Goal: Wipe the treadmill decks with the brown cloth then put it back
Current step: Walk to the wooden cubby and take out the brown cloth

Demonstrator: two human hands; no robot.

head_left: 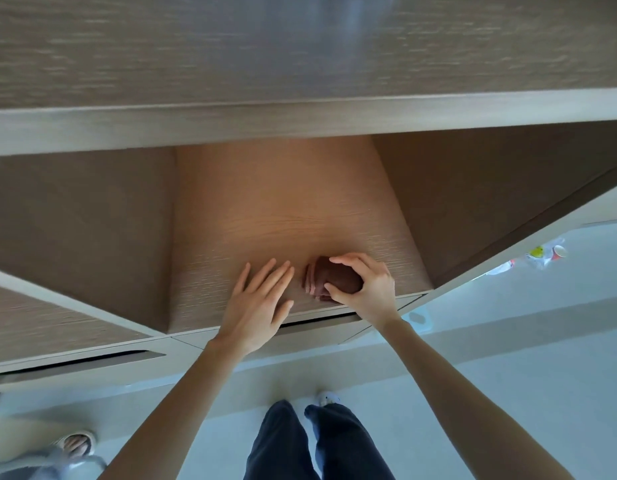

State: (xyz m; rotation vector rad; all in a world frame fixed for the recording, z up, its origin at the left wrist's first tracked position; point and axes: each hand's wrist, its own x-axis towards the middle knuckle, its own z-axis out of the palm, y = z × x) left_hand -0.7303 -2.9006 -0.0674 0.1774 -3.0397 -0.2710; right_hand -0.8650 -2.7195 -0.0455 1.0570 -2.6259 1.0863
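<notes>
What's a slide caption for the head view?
Head view: right hand grips the folded brown cloth on the wooden shelf; left hand open beside it, clear of the cloth.

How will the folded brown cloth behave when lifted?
Probably soft and floppy: the brown cloth shows stacked folded layers at its left edge, so they may fan open unless pinched together. Likely light, since the right hand spans it with fingers and thumb. Resting folded on the shelf, it seems unlikely to roll.
</notes>
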